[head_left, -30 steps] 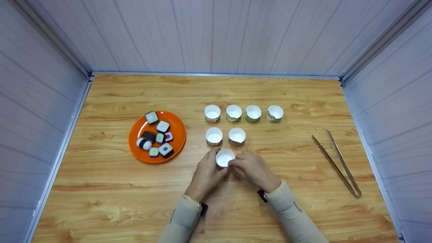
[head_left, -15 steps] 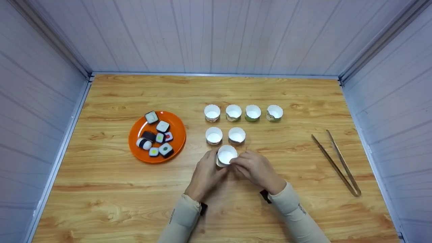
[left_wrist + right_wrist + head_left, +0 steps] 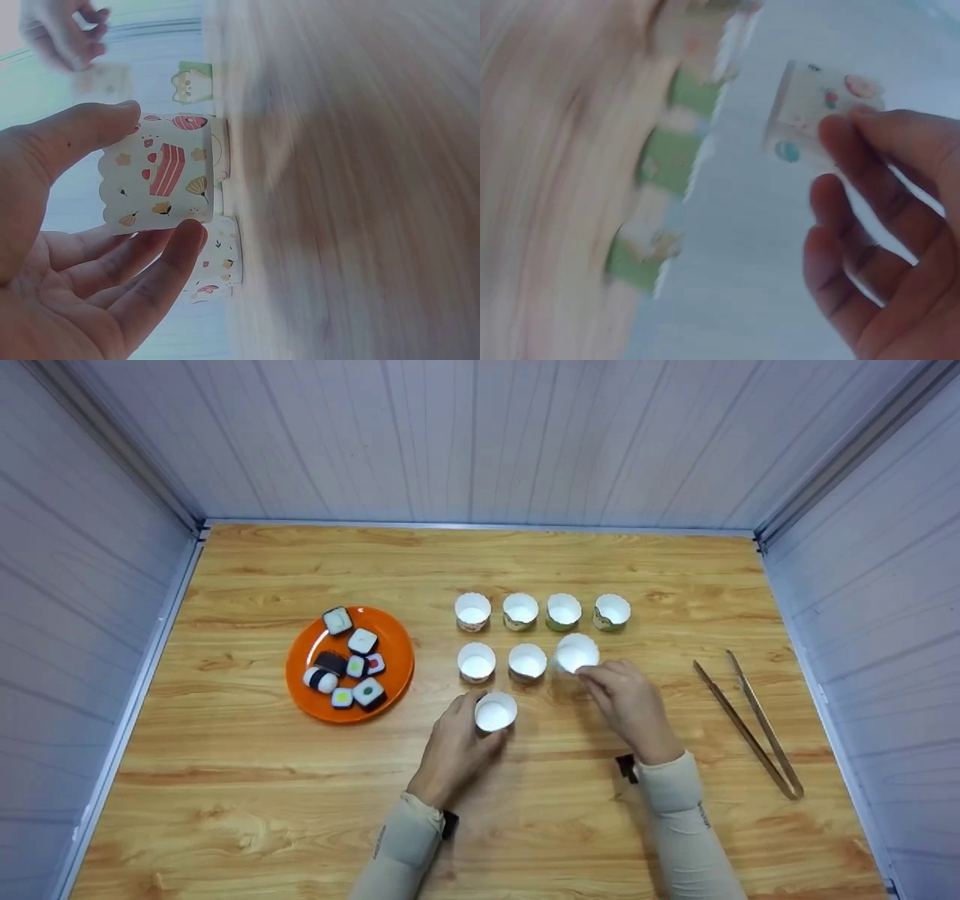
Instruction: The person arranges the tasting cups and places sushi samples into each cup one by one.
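My left hand (image 3: 452,750) grips a white paper baking cup (image 3: 161,172) printed with a slice of cake and flowers, thumb on one side and fingers on the other. In the head view its white inside shows, in front of the second row of cups. My right hand (image 3: 630,705) pinches the rim of another paper cup (image 3: 577,652) between thumb and index finger. That cup is in the air at the right end of the second row; in the right wrist view its side (image 3: 817,105) shows small coloured prints.
Four-cup-wide back row aside, two white cups, a left one (image 3: 476,662) and a right one (image 3: 527,662), stand in the second row. An orange plate (image 3: 397,641) with several sushi pieces sits left. Metal tongs (image 3: 772,735) lie right. Panel walls enclose the table.
My right hand has lifted a cup out of the one in my left hand and carried it right and away from me. The left hand stays nearly in place with its cup.
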Tool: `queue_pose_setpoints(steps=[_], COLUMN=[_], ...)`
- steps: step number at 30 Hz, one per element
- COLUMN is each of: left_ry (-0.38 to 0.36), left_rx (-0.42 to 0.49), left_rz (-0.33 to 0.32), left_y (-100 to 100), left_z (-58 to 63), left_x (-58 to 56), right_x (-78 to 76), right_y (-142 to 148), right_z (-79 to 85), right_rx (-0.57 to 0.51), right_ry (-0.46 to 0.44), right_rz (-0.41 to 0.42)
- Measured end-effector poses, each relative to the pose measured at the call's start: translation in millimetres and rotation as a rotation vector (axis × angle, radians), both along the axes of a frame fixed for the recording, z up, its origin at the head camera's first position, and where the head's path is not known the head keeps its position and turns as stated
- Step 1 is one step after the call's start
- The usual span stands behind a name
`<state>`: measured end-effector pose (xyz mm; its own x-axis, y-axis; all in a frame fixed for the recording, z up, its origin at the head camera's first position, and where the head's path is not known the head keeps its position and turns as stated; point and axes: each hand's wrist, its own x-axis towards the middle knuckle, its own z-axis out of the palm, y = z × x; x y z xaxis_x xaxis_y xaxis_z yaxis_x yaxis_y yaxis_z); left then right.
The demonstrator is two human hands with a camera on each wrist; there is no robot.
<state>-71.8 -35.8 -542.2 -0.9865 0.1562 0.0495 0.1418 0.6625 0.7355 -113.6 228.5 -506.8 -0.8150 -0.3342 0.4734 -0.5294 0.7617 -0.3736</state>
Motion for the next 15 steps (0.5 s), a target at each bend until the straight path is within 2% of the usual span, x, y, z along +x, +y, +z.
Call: queue_pose_setpoints(steps=[3,5,9,15], left_ry=[-0.012,-0.010,-0.011,-0.024], left_rx=[0.005,0.008,0.009,0.005], left_rz=[0.010,0.010,0.008,0.014], left_y=[0,0,0,2], left_z=[-0.7,-0.9,-0.9,-1.2], left_x=[-0.4,-0.7,-1.2,-2.4], right_x=[-4.8,-7.3,-10.6,-15.8], right_y=[7,8,6,4], right_z=[-8.7,-14.6,-24.3,-30.9], right_rx=[0.044,0.060,0.082,0.105], right_ry=[-0.074,-0.127,-0.216,-0.282], right_rz=[-0.089,-0.119,-0.135,-0.137])
